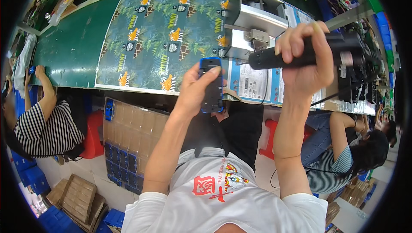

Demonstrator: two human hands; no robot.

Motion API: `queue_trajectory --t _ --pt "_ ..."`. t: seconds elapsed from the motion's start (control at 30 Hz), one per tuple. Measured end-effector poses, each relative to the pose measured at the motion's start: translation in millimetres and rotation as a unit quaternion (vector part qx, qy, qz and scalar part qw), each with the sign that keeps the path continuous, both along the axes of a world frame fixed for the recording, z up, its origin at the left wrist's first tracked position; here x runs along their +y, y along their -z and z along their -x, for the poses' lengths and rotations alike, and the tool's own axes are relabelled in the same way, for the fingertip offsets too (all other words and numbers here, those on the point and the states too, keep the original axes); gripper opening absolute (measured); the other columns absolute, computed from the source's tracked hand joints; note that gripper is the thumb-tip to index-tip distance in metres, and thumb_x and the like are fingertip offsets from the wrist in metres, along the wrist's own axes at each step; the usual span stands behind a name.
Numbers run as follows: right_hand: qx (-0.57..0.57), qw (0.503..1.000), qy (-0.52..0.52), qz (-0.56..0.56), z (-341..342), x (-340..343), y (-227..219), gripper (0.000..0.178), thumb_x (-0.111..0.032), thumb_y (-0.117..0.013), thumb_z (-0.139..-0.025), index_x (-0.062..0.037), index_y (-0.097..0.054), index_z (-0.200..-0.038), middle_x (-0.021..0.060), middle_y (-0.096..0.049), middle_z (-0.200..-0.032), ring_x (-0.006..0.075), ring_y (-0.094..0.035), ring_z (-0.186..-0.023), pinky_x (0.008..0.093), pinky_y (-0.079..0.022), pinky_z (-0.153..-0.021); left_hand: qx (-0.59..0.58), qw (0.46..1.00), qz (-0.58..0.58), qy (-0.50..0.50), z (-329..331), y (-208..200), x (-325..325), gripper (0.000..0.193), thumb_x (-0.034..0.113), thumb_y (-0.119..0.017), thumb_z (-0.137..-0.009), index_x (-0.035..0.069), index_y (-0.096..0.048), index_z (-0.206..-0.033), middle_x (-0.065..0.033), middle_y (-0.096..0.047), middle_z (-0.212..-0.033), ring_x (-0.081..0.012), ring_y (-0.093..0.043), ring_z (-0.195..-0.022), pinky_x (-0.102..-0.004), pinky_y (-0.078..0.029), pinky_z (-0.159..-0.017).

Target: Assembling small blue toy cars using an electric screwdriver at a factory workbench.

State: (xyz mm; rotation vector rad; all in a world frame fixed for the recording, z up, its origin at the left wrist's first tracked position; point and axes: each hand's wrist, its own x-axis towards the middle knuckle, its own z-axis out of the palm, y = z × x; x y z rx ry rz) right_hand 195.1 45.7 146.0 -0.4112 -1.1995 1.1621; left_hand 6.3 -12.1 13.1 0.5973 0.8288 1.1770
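My left hand (193,88) grips a flat, long black housing with a blue rim (213,93), the thumb pressed on its upper part. It is held upright at the table's near edge. My right hand (307,63) is raised to the right, its fingers wrapped round a thick black electric screwdriver (268,59). The screwdriver lies nearly level, its narrow end pointing left toward the housing but apart from it. Behind that end stands a metal box-shaped machine (259,16), with a small metal block on its front.
Printed jungle-pattern sheets (159,39) cover the green table (64,52). Left of my legs, a cardboard tray (137,123) holds several blue-rimmed housings. A person in stripes (47,125) works at the left; another person (330,160) sits at the right. A cable (339,93) hangs near my right arm.
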Motion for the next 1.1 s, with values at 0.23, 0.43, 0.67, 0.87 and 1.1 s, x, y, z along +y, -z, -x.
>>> queue_trajectory --t 0.23,0.43,0.67,0.87,1.1 --pt "0.039 0.998 -0.013 -0.043 34 -19 16 0.014 -0.016 -0.054 -0.094 -0.0026 -0.05 -0.096 0.0077 -0.05 -0.066 0.0165 -0.049 -0.054 0.035 -0.048 -0.059 0.009 1.0 -0.004 0.015 -1 -2 -1 0.023 0.019 -0.066 -0.094 0.002 -0.062 -0.107 -0.0082 -0.07 -0.092 -0.013 -0.068 -0.072 -0.027 -0.057 -0.062" --pt "0.05 0.998 -0.002 -0.024 45 -17 23 0.016 -0.008 -0.065 -0.088 -0.0013 -0.051 -0.094 0.0082 -0.054 -0.068 0.0143 -0.052 -0.053 0.0323 -0.05 -0.058 0.043 0.999 -0.007 -0.029 -10 -8 -2 0.016 0.015 -0.066 -0.091 0.003 -0.062 -0.101 -0.0026 -0.066 -0.078 -0.006 -0.061 -0.065 -0.0227 -0.051 -0.056" --pt "-0.157 0.983 0.015 -0.098 48 -12 35 0.016 -0.008 -0.061 -0.088 -0.0042 -0.046 -0.086 0.0073 -0.051 -0.065 0.0147 -0.048 -0.052 0.0325 -0.047 -0.057 0.056 0.998 0.006 -0.027 -12 -8 -2 0.018 0.014 -0.068 -0.09 0.002 -0.062 -0.101 -0.0018 -0.065 -0.078 -0.0051 -0.059 -0.063 -0.0217 -0.048 -0.053" --pt "-0.058 0.998 -0.014 -0.037 50 -10 38 0.023 -0.001 -0.073 -0.077 -0.0048 -0.051 -0.079 0.006 -0.058 -0.066 0.0086 -0.052 -0.057 0.0236 -0.044 -0.055 0.066 0.998 0.003 0.005 -11 -9 -2 0.019 0.013 -0.068 -0.089 0.001 -0.063 -0.103 -0.0017 -0.066 -0.081 -0.0046 -0.058 -0.064 -0.0218 -0.047 -0.054" --pt "-0.009 0.999 -0.045 -0.005 50 -11 34 0.022 -0.003 -0.072 -0.079 -0.0037 -0.05 -0.08 0.0082 -0.058 -0.067 0.0094 -0.051 -0.055 0.0247 -0.046 -0.054 0.062 0.998 0.009 0.004 -9 -12 -2 0.019 0.013 -0.068 -0.089 0.0 -0.063 -0.103 -0.0019 -0.066 -0.082 -0.005 -0.06 -0.065 -0.0221 -0.05 -0.056"
